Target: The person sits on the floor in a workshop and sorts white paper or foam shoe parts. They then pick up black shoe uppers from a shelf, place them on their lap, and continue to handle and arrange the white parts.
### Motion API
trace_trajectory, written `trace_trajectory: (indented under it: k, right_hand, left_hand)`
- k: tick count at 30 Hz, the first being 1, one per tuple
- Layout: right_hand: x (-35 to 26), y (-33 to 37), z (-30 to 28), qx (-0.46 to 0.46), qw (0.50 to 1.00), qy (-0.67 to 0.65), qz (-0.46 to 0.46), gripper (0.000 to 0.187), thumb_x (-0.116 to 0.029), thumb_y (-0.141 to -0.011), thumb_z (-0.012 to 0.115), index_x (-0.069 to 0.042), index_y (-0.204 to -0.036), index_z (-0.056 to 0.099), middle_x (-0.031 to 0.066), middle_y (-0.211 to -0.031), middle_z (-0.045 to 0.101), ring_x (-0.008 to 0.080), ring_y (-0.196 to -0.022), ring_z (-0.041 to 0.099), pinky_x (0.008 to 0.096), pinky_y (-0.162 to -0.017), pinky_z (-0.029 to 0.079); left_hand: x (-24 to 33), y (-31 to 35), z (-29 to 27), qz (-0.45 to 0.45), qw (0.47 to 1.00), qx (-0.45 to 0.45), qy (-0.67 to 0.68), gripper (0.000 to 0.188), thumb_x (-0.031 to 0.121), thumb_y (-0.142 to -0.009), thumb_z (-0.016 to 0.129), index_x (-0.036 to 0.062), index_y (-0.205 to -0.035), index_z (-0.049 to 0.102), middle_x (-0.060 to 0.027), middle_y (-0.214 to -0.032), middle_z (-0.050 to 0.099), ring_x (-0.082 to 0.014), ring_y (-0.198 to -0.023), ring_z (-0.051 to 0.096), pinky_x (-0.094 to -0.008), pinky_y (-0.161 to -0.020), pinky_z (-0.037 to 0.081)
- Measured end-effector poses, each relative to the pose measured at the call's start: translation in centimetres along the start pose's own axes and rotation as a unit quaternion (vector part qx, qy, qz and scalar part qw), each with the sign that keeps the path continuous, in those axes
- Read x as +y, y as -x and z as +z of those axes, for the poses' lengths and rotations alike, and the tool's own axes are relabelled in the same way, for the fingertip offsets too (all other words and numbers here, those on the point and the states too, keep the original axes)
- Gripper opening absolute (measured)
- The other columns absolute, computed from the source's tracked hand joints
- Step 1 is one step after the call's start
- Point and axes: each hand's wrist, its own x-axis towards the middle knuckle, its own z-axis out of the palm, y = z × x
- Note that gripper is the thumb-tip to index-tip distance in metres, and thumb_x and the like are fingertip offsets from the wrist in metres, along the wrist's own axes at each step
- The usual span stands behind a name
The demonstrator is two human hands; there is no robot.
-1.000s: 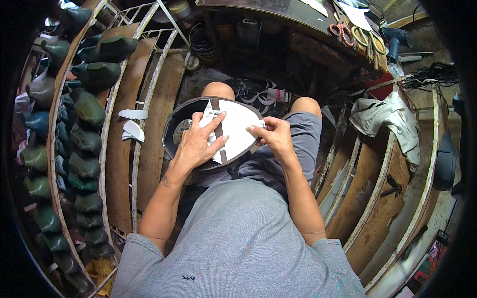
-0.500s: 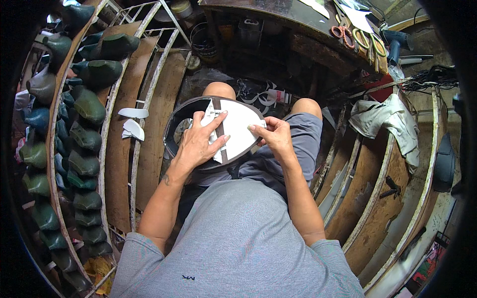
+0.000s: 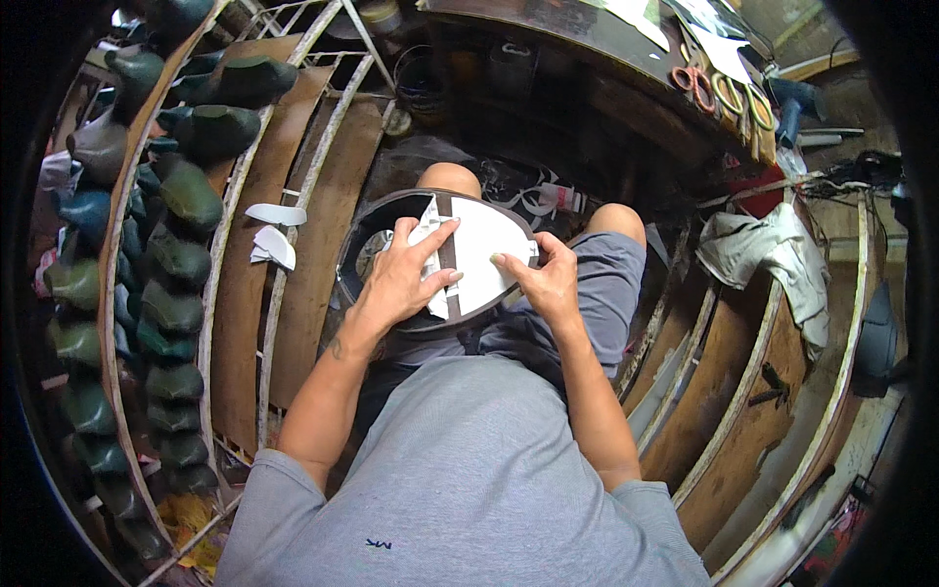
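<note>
I see left hand [image 3: 401, 284] flat, fingers spread, pressing white cut sheet [image 3: 479, 252] on round dark board [image 3: 364, 245] in lap. Right hand [image 3: 548, 284] pinches sheet's right edge. My worry: sheet slipping off board, creasing. Shoe lasts [image 3: 176, 254] racked beyond, left.

White sheet [image 3: 484, 256] crossed by a dark strip [image 3: 450, 262], on a black tray [image 3: 364, 256]. Left of the tray, dark green lasts [image 3: 176, 259]; above right, orange-handled scissors [image 3: 693, 86]. Grey shirt [image 3: 469, 479] below.
</note>
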Motion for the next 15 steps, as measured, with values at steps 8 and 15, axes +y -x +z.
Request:
trace_trajectory:
  k: [8, 15]
  right_hand:
    - [-3.3, 1.8, 0.7, -0.021, 0.995, 0.005, -0.102, 0.024, -0.008, -0.083, 0.084, 0.001, -0.1, 0.068, 0.0059, -0.089, 0.072, 0.0103, -0.08, 0.065, 0.0288, -0.071, 0.054]
    - [-10.6, 6.5, 0.7, -0.082, 0.82, 0.113, -0.555, 0.02, 0.005, -0.068, 0.075, 0.0, -0.085, 0.067, 0.0162, -0.101, 0.077, 0.0323, -0.086, 0.076, 0.0383, -0.065, 0.061]
  left_hand:
    - [-1.0, -0.1, -0.6, -0.001, 0.992, 0.085, 0.091, 0.054, 0.023, -0.079, 0.091, 0.0057, -0.123, 0.063, -0.0156, -0.098, 0.072, -0.0338, -0.093, 0.072, -0.0448, -0.083, 0.056]
    - [-3.3, 3.8, -0.2, 0.049, 0.884, 0.417, 0.207, 0.038, 0.015, -0.078, 0.088, 0.0036, -0.111, 0.073, -0.0122, -0.091, 0.076, -0.0268, -0.08, 0.076, -0.0373, -0.07, 0.058]
